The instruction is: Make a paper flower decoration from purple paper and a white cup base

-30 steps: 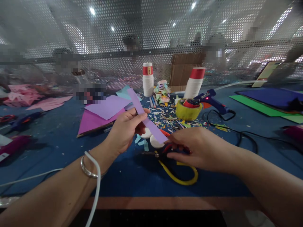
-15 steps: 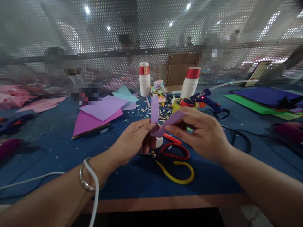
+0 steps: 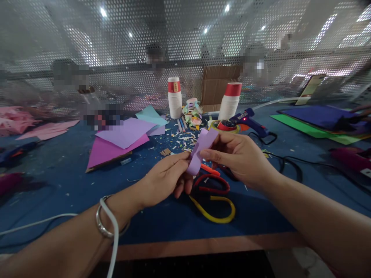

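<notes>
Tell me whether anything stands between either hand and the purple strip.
Nothing visible does: the left hand and right hand both hold the purple strip. The scissors lie on the table below, not in between.

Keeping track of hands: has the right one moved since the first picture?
Yes: the right hand has moved farther out, from over the scissors' red handle to beyond it.

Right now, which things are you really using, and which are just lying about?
In use:
lilac paper strip, bent over, pinched by left hand and right hand

Seemingly just there:
red-and-yellow-handled scissors
blue glue gun
magenta paper
paper cup stack
</notes>
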Demonstrator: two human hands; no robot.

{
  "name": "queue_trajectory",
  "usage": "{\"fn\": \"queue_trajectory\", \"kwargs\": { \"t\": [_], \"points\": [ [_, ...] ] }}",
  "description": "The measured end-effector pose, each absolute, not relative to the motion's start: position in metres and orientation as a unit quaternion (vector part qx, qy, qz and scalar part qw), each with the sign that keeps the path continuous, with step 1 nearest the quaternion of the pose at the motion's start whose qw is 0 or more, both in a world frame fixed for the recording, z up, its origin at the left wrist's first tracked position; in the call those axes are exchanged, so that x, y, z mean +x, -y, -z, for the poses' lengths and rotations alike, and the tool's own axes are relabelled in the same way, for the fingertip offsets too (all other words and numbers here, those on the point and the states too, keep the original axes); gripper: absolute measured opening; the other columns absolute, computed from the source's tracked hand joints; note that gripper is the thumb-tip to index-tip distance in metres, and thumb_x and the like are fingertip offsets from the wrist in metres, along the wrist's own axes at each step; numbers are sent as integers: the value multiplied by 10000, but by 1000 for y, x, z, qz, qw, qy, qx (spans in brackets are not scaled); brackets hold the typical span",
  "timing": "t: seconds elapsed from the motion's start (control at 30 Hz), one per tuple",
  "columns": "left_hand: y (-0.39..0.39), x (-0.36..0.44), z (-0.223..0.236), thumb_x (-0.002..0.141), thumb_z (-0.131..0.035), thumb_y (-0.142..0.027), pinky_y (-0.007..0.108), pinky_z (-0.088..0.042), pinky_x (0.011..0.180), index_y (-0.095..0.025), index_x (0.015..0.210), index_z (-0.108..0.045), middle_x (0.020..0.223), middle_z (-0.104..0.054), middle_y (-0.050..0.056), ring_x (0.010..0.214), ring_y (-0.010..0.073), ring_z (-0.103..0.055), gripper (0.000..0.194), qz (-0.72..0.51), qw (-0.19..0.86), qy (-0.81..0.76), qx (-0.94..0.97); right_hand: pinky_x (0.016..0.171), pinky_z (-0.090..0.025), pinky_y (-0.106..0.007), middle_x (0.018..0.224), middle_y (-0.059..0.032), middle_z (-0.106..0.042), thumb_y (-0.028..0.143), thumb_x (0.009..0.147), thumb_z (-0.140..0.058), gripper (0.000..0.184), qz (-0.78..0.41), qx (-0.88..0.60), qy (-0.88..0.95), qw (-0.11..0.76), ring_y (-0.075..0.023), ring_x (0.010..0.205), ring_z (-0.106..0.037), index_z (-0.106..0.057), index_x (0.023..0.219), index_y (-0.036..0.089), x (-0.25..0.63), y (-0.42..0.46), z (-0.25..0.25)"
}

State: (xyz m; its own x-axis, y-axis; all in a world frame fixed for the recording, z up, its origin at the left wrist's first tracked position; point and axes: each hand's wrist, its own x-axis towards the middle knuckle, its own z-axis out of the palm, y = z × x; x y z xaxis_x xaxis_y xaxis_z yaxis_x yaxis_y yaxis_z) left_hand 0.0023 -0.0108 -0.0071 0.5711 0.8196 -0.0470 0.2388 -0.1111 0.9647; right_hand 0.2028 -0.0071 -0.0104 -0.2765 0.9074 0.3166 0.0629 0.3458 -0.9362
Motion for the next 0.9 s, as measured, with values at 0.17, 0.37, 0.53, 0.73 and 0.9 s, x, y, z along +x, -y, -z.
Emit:
{"fn": "queue_trajectory", "kwargs": {
  "t": [0.17, 0.37, 0.53, 0.73, 0.9],
  "points": [
    [10, 2, 6, 996, -343, -586, 199, -430, 445, -180, 796, -544, 659, -642, 24, 467, 89, -559, 495, -277, 553, -376, 690, 593, -490, -239, 786, -1, -678, 429, 747, -820, 309, -447, -375, 640, 500, -104, 653, -585, -663, 828, 175, 202, 4, 13],
    [12, 3, 1, 920, -643, -452, 168, -513, 530, -174, 932, -568, 740, -662, -18, 566, 78, -643, 289, -270, 509, -388, 720, 599, -454, -233, 754, 5, -657, 340, 714, -862, 268, -476, -364, 620, 507, -99, 655, -562, -679, 805, 168, 203, 2, 15],
    [10, 1, 2, 930, -648, -367, 129, -497, 515, -176, 894, -579, 749, -677, -26, 565, 55, -647, 207, -277, 520, -388, 709, 566, -425, -224, 733, 10, -647, 329, 696, -875, 280, -486, -369, 606, 511, -88, 624, -534, -666, 793, 171, 202, 2, 16],
    [10, 1, 2, 934, -637, -333, 128, -500, 511, -170, 888, -582, 722, -680, -23, 552, 58, -649, 177, -278, 505, -392, 716, 516, -444, -196, 743, 26, -638, 320, 694, -876, 336, -503, -362, 585, 524, -80, 618, -546, -606, 841, 184, 200, 1, 17],
    [10, -1, 4, 929, -637, -348, 139, -501, 500, -174, 852, -561, 715, -686, -16, 536, 69, -655, 204, -274, 482, -405, 727, 439, -436, -183, 722, 59, -637, 329, 708, -865, 435, -491, -365, 580, 538, -69, 529, -548, -520, 948, 217, 200, 2, 13]
  ]
}}
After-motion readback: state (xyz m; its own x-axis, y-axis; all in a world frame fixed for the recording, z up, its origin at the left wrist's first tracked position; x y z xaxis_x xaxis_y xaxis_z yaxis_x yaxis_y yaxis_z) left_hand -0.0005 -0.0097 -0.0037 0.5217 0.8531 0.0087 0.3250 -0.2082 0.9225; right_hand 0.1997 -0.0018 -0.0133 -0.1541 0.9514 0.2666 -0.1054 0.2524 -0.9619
